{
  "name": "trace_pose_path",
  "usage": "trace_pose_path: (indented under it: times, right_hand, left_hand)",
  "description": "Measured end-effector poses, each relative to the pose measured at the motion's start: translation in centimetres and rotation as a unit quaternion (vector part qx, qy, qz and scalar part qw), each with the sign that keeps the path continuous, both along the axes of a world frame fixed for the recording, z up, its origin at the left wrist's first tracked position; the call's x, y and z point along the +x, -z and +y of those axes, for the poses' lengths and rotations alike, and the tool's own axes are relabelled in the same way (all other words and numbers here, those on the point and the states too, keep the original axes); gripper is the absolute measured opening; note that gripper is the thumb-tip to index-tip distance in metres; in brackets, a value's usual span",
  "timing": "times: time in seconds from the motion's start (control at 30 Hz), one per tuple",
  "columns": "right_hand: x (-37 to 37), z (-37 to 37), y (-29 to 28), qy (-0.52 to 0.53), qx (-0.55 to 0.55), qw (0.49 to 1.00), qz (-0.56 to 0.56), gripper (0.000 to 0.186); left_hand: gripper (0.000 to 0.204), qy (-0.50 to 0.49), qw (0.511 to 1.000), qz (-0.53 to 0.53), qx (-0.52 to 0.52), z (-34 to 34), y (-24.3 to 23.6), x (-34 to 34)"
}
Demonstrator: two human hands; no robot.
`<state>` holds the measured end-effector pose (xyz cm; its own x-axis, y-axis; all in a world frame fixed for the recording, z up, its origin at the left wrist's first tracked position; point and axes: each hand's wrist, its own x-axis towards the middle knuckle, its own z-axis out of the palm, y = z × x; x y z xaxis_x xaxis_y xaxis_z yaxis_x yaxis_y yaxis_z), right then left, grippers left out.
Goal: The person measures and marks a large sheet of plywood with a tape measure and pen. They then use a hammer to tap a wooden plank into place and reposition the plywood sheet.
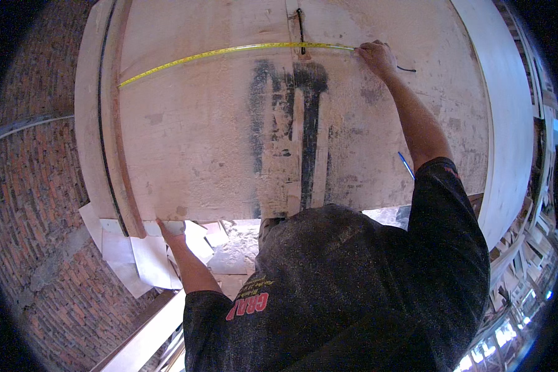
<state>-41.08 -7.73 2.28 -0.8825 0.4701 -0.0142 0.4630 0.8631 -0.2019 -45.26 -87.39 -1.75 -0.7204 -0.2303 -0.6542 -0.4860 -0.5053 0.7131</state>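
While right hand (379, 59) pinches yellow tape (254, 46), left hand (173, 230) touches blotchy board (192, 136), grip unclear.

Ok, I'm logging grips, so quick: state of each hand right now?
Left hand: at the near edge of the wooden board; grip cannot be told.
Right hand: closed, holding the yellow measuring tape.

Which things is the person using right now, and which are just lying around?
In use:
yellow measuring tape, held in the right hand
big worktop under the tape, left hand at its near edge

Lying around:
blue pen, untouched
loose pale sheets, lower left
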Motion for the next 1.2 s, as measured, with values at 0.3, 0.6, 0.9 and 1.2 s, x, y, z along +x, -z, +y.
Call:
trace_pose_path:
  times: [0.3,0.6,0.9,1.2]
  right_hand:
    - [0.6,0.9,1.2,0.017,0.019,1.000,-0.005,0.036]
    - [-0.9,3.2,5.4,-0.099,0.123,0.984,-0.087,0.031]
    - [2.4,5.1,8.3,-0.077,-0.236,0.963,0.105,0.022]
    - [2.5,-7.0,1.1,-0.077,-0.333,0.935,0.099,0.018]
  left_hand:
    - [0.052,0.009,0.999,-0.006,-0.035,0.2,-0.4,-0.1]
    - [0.051,0.076,0.990,-0.109,0.039,-1.4,-0.1,0.0]
    - [0.046,0.072,0.966,-0.224,-0.109,-6.2,2.8,0.0]
    - [0.083,0.018,0.963,-0.169,-0.208,-1.8,2.0,0.7]
